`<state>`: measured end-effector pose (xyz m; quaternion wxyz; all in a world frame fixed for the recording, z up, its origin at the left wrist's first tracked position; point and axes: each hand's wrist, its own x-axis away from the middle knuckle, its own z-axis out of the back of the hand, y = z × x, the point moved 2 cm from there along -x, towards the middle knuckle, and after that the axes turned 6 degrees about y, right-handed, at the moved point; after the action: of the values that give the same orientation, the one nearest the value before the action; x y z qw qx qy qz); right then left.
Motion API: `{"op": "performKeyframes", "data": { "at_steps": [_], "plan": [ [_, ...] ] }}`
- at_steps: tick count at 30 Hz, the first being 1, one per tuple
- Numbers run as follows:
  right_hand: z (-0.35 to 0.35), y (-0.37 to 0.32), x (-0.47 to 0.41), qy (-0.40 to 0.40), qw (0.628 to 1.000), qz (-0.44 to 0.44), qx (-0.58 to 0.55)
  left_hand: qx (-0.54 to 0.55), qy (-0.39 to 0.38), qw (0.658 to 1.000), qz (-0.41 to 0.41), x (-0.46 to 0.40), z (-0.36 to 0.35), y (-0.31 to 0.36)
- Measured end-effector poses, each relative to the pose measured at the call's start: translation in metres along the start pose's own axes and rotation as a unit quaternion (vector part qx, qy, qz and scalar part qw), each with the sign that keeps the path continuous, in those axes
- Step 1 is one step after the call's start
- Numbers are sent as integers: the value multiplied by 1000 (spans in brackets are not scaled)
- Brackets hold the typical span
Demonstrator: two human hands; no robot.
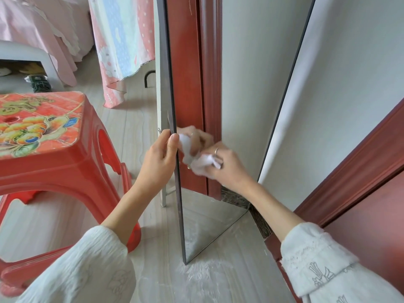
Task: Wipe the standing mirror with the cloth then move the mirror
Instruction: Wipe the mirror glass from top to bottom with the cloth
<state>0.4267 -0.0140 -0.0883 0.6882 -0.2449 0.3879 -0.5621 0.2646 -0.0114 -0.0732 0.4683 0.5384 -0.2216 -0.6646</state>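
Mirror [236,84]: upright on floor [135,127].
Left hand [160,159]: grips mirror's edge.
Right hand [225,165]: presses bunched cloth [202,164] against glass.

head view | looks forward and down | close to mirror [229,106]

Left sleeve [87,270] of crinkled white cloth with faint floral outlines, right sleeve [323,263] white with grey line embroidery and turned cuff, ring [216,151] on right hand [227,165], forearms bare.
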Motion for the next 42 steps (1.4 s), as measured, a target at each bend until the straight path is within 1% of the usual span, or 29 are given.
{"op": "performKeyframes", "data": {
  "at_steps": [1,2,3,5,7,9,11,13,15,17,20,24,30,33,36,38,42],
  "plan": [
    [-3,3,6,-45,998,1,33,1,-2,1000,1,0,1,-1],
    [-1,5,10,-56,997,10,56,4,-4,1000,2,0,1,0],
    [4,5,11,-37,998,7,56,6,-7,1000,5,0,2,0],
    [23,3,7,38,998,-26,34,8,-8,1000,9,0,2,0],
    [44,0,-1,122,992,-38,19,10,-7,1000,11,1,2,0],
    [63,-5,-12,182,982,-40,17,13,-6,1000,12,1,1,0],
    [76,-12,-25,230,972,-39,8,17,-8,1000,15,1,1,0],
    [78,-23,-36,243,969,-30,-17,15,-11,1000,15,1,1,2],
    [71,-36,-39,233,971,-18,-48,18,-17,1000,16,1,1,4],
    [55,-42,-33,207,977,-4,-57,21,-26,999,19,2,1,4],
    [32,-30,-18,172,985,34,-5,14,-38,999,23,6,1,2],
    [5,-5,1,122,985,95,80,3,-40,999,20,19,-1,-8],
    [-26,24,26,100,977,139,125,5,-34,999,27,39,-8,-32],
    [-43,41,41,53,976,150,149,27,-64,997,28,52,-14,-42],
    [-57,59,50,50,969,178,166,41,-101,993,40,62,-19,-49],
    [-64,69,56,43,964,187,183,46,-92,994,24,65,-19,-48],
    [-84,91,69,16,967,173,184,85,-58,993,51,78,-20,-50]
  ]
}}
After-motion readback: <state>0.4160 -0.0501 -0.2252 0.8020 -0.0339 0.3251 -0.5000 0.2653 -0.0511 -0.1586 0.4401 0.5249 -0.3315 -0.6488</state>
